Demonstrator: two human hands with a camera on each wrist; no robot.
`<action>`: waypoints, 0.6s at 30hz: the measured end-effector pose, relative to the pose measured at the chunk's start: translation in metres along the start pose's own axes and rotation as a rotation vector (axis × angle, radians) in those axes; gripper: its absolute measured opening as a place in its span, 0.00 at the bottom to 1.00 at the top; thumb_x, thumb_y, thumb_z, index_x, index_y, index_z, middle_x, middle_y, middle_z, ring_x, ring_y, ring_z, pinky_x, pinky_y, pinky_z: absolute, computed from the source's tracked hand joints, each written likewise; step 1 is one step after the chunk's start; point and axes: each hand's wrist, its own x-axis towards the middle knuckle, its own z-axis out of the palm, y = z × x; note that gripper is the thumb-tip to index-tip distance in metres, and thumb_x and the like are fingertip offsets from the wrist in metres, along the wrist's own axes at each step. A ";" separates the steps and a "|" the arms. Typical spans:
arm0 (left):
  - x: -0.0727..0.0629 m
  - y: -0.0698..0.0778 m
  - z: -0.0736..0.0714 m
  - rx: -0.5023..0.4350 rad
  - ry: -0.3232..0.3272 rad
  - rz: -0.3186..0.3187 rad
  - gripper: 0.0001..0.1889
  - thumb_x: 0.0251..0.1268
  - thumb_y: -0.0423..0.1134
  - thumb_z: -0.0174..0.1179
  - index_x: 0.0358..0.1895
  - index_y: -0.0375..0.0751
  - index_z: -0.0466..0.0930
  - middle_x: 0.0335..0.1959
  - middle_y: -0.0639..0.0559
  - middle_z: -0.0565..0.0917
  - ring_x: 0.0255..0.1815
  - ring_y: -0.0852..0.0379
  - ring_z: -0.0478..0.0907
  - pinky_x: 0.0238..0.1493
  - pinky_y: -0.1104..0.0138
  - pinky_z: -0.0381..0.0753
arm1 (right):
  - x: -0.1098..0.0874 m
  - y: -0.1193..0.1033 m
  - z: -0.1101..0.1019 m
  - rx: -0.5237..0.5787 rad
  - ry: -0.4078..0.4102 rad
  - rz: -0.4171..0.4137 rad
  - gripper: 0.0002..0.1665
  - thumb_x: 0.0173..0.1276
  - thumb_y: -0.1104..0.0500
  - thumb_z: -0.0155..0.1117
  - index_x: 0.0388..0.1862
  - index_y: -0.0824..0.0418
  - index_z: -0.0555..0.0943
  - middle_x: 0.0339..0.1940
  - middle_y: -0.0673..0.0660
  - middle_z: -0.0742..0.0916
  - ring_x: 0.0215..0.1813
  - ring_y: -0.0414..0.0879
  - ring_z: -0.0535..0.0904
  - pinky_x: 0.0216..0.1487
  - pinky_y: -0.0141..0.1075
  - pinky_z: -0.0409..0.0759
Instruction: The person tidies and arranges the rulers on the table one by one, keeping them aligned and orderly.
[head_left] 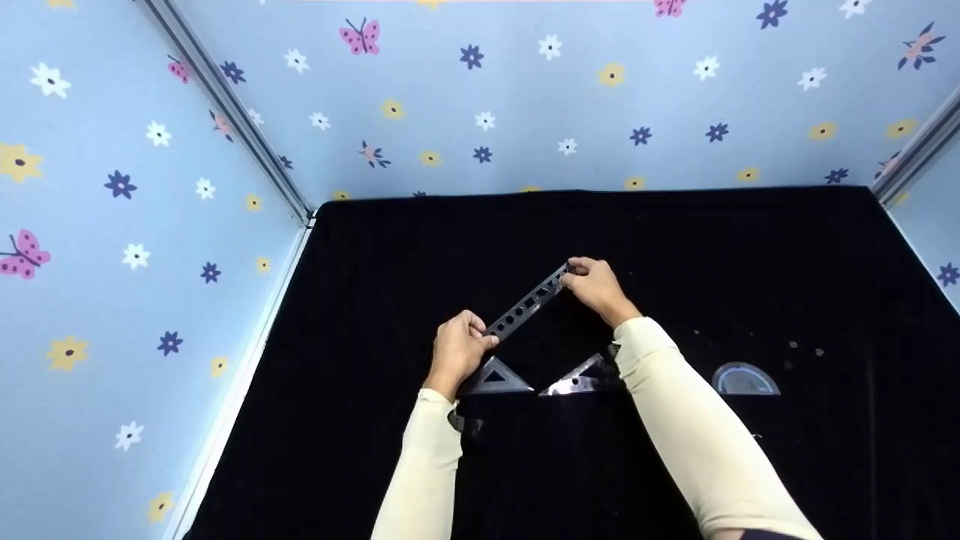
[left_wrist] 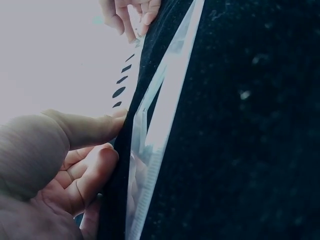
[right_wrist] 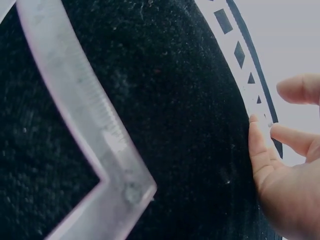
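Observation:
A clear ruler (head_left: 519, 309) with a row of cut-out shapes slants across the middle of the head view. My left hand (head_left: 459, 346) pinches its lower left end between thumb and fingers. At the upper right end, the fingers of my right hand (head_left: 598, 287) grip it. Just below the left hand lies a clear set square (head_left: 504, 386), which shows edge-on beside the fingers in the left wrist view. Another clear set square (head_left: 568, 384) lies under the right forearm, partly hidden by the sleeve. Its corner fills much of the right wrist view.
A clear protractor (head_left: 745, 367) with a blue arc lies to the right of the right forearm. Black cloth (head_left: 390, 255) covers the table. Light blue flowered panels (head_left: 517, 90) stand along the back and sides.

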 end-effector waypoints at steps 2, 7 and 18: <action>0.000 0.000 0.000 -0.003 0.001 0.001 0.13 0.48 0.38 0.78 0.31 0.45 0.80 0.24 0.59 0.80 0.30 0.58 0.78 0.40 0.59 0.77 | 0.000 0.000 0.000 0.010 0.002 0.002 0.33 0.63 0.62 0.62 0.68 0.71 0.73 0.60 0.69 0.81 0.57 0.54 0.78 0.59 0.41 0.75; 0.000 0.003 0.000 -0.026 0.004 -0.010 0.13 0.49 0.37 0.78 0.32 0.45 0.81 0.24 0.59 0.81 0.29 0.59 0.78 0.41 0.60 0.78 | -0.001 0.001 0.000 0.094 0.035 0.021 0.30 0.64 0.66 0.60 0.66 0.72 0.74 0.52 0.66 0.83 0.39 0.44 0.81 0.42 0.32 0.80; 0.000 0.000 -0.003 -0.058 0.022 0.003 0.12 0.50 0.34 0.76 0.32 0.42 0.80 0.22 0.58 0.81 0.26 0.59 0.78 0.39 0.61 0.78 | -0.006 0.000 0.003 0.234 0.143 0.066 0.20 0.67 0.68 0.55 0.57 0.73 0.79 0.39 0.64 0.86 0.32 0.45 0.82 0.32 0.29 0.82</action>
